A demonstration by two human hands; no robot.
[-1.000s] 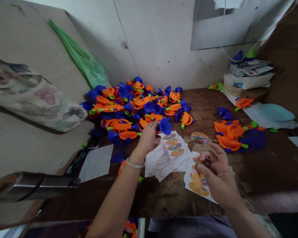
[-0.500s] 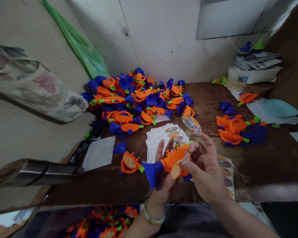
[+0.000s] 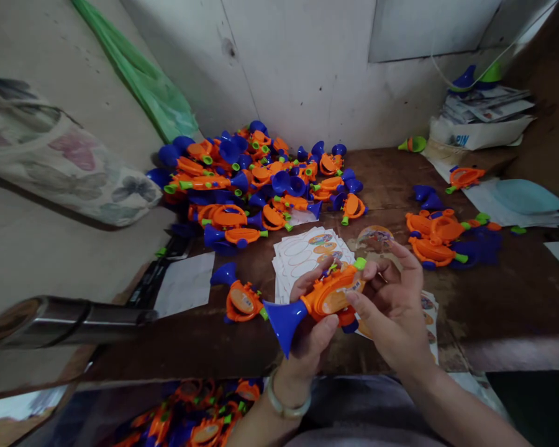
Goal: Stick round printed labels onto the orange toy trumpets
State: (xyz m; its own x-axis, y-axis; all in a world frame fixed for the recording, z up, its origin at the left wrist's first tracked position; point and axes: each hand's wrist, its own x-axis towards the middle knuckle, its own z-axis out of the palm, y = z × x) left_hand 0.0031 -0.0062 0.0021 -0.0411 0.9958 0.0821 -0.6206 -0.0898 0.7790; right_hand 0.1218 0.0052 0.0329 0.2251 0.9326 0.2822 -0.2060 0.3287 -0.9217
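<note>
In my left hand (image 3: 314, 335) lies an orange toy trumpet (image 3: 323, 292) with a blue bell pointing left and a green mouthpiece; fingers are behind it and the thumb presses below. An orange oval sticker (image 3: 338, 301) lies against the trumpet's flat side, under my right thumb. My right hand (image 3: 395, 304) pinches at the sticker's edge, and a second oval sticker (image 3: 375, 238) with a colourful picture sticks out at its raised fingertips. A stack of sticker sheets (image 3: 298, 254) is just beyond the hands. Another sheet (image 3: 431, 329) shows partly behind my right hand.
A heap of toy trumpets (image 3: 233, 180) fills the back left. One stickered trumpet (image 3: 242, 301) sits left of my hands. More orange parts (image 3: 435, 239) are on the right. A steel flask (image 3: 69, 323) lies at left. Several trumpets (image 3: 200, 416) are below the table edge.
The orange sticker, earlier partly lifted off the trumpet, now lies flatter on its side. My left fingers have closed round the trumpet. The picture sticker has shifted right with my right fingers.
</note>
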